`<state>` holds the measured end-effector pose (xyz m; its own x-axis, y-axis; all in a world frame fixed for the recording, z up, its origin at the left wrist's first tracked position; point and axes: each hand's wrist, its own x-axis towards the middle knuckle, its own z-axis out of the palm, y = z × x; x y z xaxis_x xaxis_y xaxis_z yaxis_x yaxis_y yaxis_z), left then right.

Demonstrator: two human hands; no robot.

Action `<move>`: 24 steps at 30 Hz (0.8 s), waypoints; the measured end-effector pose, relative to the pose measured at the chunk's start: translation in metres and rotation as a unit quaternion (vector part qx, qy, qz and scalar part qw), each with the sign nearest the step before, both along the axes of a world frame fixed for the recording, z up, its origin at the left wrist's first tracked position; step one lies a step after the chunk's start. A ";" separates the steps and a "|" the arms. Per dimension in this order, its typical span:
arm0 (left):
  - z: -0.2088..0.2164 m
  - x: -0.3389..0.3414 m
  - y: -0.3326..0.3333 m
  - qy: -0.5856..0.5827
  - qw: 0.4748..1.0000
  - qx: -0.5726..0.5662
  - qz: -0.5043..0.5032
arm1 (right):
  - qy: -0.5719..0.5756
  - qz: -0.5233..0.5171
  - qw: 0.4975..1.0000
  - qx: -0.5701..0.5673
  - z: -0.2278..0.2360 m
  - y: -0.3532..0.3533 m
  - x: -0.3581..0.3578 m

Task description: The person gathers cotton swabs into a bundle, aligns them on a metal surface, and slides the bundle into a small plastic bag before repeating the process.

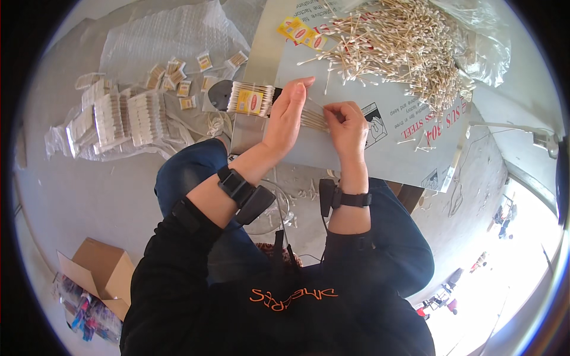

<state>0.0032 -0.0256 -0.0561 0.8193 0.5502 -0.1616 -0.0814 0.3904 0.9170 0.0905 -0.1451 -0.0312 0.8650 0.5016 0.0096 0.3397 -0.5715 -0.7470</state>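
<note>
A small row of cotton swabs (314, 120) lies between my two hands on the metal sheet. My left hand (284, 118) stands on edge at the row's left end, fingers stretched out and holding nothing that I can see. At the other end, the fingers of my right hand (347, 123) are pinched on the swab tips. Just left of my left hand, a pack of cotton swabs (241, 104) with a yellow label card (254, 102) rests on a dark, narrow surface. A large heap of loose swabs (398, 44) covers the far right of the sheet.
Yellow label cards (300, 32) lie beside the heap on the printed metal sheet (409, 107). To the left, stacked swab packs (110, 115) and several small labelled packs (184, 89) rest on plastic wrap. An open cardboard box (104, 270) stands at the lower left.
</note>
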 end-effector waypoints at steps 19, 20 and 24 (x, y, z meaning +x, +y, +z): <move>0.001 0.003 -0.001 0.013 0.998 0.056 0.041 | 0.019 0.039 0.998 -0.051 0.002 -0.002 0.012; 0.001 0.003 -0.001 0.008 0.998 0.053 0.030 | 0.017 -0.027 0.999 -0.029 0.002 0.002 0.018; -0.001 0.001 0.001 0.024 0.999 0.048 -0.002 | -0.076 -0.100 0.988 -0.090 0.006 0.024 0.042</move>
<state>0.0042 -0.0248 -0.0568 0.8141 0.5617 -0.1476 -0.0355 0.3017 0.9527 0.1329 -0.1212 -0.0251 0.9421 0.3271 0.0736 0.3078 -0.7571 -0.5763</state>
